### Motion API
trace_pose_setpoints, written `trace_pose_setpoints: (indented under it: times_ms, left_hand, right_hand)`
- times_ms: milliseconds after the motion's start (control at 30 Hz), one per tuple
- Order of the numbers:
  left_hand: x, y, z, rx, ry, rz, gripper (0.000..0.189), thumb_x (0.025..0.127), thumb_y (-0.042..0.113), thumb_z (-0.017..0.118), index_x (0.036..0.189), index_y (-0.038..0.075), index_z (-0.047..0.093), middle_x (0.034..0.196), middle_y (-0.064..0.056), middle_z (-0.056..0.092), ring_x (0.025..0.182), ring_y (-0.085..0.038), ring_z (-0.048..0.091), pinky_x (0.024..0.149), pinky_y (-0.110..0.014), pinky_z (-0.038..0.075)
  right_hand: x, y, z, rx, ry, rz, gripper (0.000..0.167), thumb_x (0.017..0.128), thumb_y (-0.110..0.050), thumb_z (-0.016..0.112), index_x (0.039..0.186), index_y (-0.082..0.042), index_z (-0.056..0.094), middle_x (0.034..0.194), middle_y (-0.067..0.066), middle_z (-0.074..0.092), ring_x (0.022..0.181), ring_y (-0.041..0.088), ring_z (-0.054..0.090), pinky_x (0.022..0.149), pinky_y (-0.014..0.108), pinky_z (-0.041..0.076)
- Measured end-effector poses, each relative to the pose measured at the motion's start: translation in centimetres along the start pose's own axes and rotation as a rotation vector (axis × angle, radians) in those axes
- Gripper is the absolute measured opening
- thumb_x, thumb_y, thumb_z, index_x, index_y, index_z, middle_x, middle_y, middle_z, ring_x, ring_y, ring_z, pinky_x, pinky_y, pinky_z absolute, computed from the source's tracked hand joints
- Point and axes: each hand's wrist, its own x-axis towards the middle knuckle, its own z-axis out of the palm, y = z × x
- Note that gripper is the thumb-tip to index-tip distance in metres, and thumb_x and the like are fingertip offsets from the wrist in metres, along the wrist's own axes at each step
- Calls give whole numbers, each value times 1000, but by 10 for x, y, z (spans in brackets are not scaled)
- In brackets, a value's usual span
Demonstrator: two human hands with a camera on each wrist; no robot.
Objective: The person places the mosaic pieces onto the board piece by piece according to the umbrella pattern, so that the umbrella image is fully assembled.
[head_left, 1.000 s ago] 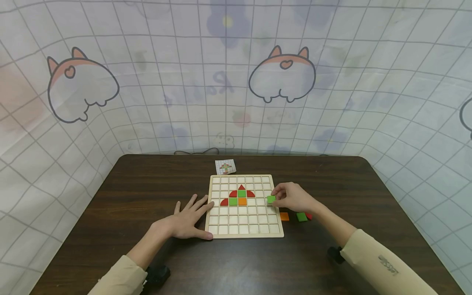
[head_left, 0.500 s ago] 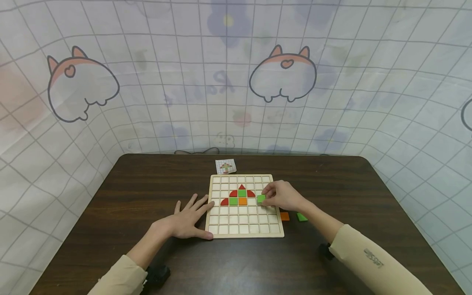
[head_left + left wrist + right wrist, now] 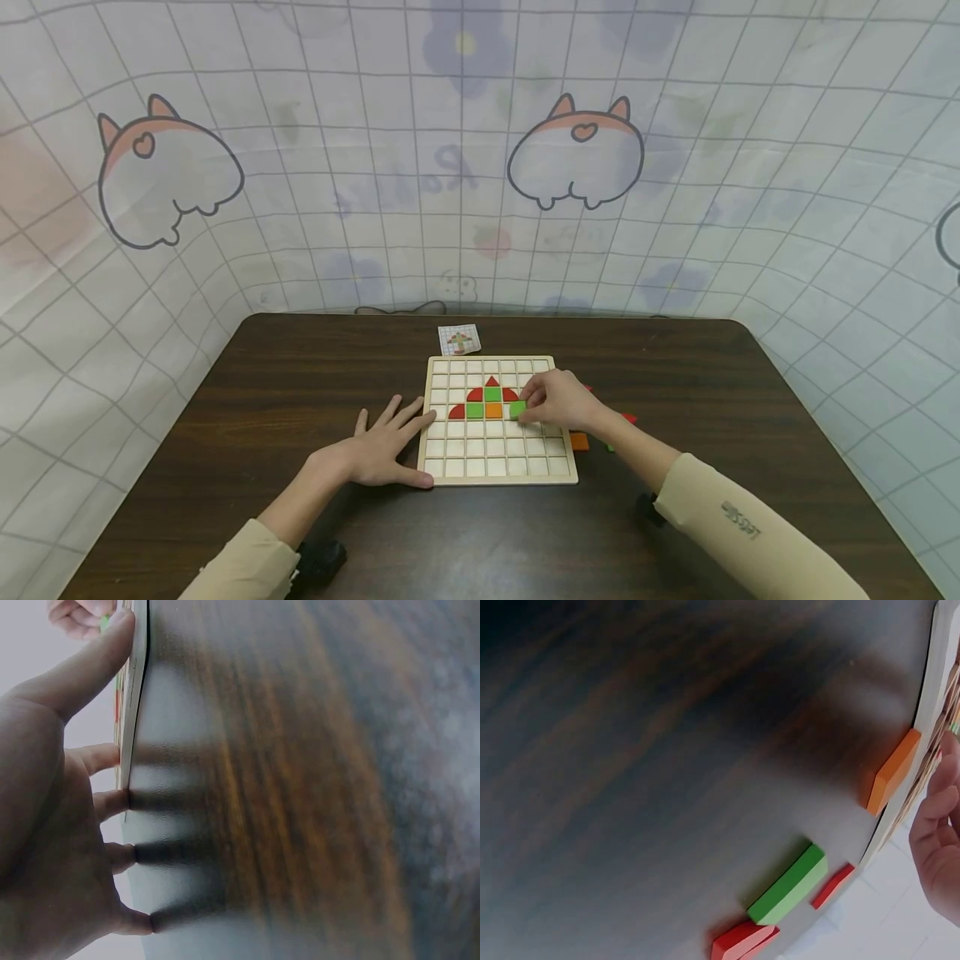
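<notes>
A pale wooden grid board (image 3: 498, 476) lies on the dark table, with red, green and orange tiles set in its middle cells. My right hand (image 3: 561, 402) pinches a green square tile (image 3: 517, 409) between thumb and fingers, at the cell right of the orange tile (image 3: 492, 410). My left hand (image 3: 378, 447) lies spread at the board's left edge, thumb and a fingertip on the frame. In the left wrist view, the left thumb (image 3: 112, 652) rests along the board's rim and the other fingertips reach the board and the table.
Beside the board's right edge lie a loose orange tile (image 3: 894, 772), a green tile (image 3: 787, 885) and several red pieces (image 3: 742, 941). A small pattern card (image 3: 459, 339) sits behind the board. A grid-patterned cloth (image 3: 480, 167) hangs behind the table.
My right hand has moved left across the board with the green tile, from its right columns to the cell by the orange tile. The left hand has stayed in place.
</notes>
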Motion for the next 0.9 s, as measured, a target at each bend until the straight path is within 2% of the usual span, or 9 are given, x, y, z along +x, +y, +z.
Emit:
trace_pose_setpoints:
  times_ms: [333, 600, 900]
  left_hand:
    - [1, -1, 0, 7, -3, -7, 104, 88, 69, 68, 166, 19, 22, 172, -10, 7, 155, -42, -4, 107, -81, -3]
    - [2, -2, 1, 14, 0, -10, 104, 88, 69, 68, 166, 20, 21, 172, -9, 6, 155, -41, -5, 108, -80, -3]
    - [2, -1, 1, 13, 2, -9, 104, 88, 69, 68, 166, 19, 21, 172, -10, 6, 155, -41, -5, 108, -80, -3]
  right_hand:
    - [4, 1, 9, -63, 29, -65, 23, 85, -15, 86, 98, -4, 71, 77, -7, 64, 73, 9, 60, 72, 32, 53]
    - [4, -2, 12, -95, 38, -68, 21, 86, -13, 86, 98, -5, 70, 77, -6, 61, 70, 9, 57, 68, 30, 50]
    - [-1, -3, 2, -51, 30, -35, 27, 87, -17, 85, 106, -4, 70, 80, -5, 65, 69, 11, 60, 65, 31, 52]
